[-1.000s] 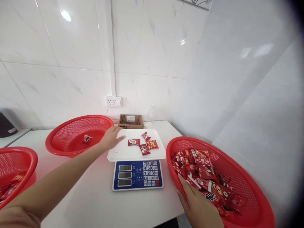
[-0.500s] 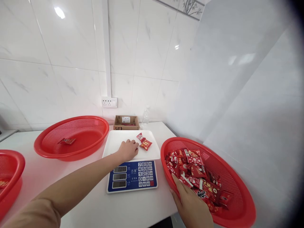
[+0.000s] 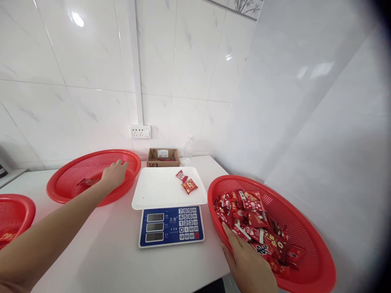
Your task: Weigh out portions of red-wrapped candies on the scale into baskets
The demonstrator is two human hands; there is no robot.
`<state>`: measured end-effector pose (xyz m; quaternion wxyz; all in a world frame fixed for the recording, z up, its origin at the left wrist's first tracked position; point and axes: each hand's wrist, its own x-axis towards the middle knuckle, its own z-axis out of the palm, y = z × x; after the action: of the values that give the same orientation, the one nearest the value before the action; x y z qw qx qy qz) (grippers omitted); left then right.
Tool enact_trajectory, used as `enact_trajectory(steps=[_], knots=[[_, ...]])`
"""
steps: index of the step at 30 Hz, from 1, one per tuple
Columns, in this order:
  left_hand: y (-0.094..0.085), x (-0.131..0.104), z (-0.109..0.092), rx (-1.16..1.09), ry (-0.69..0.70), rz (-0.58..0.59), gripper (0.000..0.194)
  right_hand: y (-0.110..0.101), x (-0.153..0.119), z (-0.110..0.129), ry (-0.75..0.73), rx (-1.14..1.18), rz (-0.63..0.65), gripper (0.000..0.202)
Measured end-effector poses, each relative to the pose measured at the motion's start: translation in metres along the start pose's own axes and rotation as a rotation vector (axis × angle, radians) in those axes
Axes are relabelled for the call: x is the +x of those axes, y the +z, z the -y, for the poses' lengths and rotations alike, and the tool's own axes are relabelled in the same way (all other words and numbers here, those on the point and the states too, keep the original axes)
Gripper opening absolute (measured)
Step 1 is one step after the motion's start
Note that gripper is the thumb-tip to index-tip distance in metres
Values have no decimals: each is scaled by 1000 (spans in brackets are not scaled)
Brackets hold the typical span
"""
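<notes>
My left hand hangs over the right part of the back-left red basket, its fingers curled; what they hold, if anything, is hidden. A red packet lies in that basket. On the white pan of the scale, two red packets rest at the right side. My right hand grips the near-left rim of the right red basket, which is tilted and holds several red packets.
Behind the scale stand an open cardboard box and a clear plastic bottle near the tiled wall. Another red basket sits at the left edge. A wall meets the table's right side.
My left hand has left the scale pan and moved left over the back-left basket. The two packets remain on the pan. My right hand still holds the right basket's rim.
</notes>
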<state>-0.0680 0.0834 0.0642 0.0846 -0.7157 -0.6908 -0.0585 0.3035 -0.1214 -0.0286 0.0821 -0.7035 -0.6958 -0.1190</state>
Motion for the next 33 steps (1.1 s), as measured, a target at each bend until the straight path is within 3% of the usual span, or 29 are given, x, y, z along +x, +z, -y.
enact_trajectory(steps=[2,5,11,14,19,23,26,29,33], knots=[[5,2,5,5,-17,15,42,1,0,0,-6,-10,0,44],[15,8,-15,-23,67,11,48,2,0,0,-4,-10,-7,44],[35,19,-111,-185,392,104,65,5,0,-2,-2,34,-55,42],[42,21,-155,-234,467,170,76,11,-2,-5,-11,47,-101,41],[44,17,-190,-260,542,210,68,24,-5,-10,-67,46,-146,41],[43,5,-189,-277,574,152,47,24,-4,-12,-94,12,-165,40],[39,-3,-172,-312,581,118,40,21,-3,-11,-105,-30,-189,40],[29,-9,-139,-343,525,60,35,19,-3,-9,-114,-50,-224,40],[6,-14,-79,-331,323,-48,27,19,-3,-8,-103,-27,-241,41]])
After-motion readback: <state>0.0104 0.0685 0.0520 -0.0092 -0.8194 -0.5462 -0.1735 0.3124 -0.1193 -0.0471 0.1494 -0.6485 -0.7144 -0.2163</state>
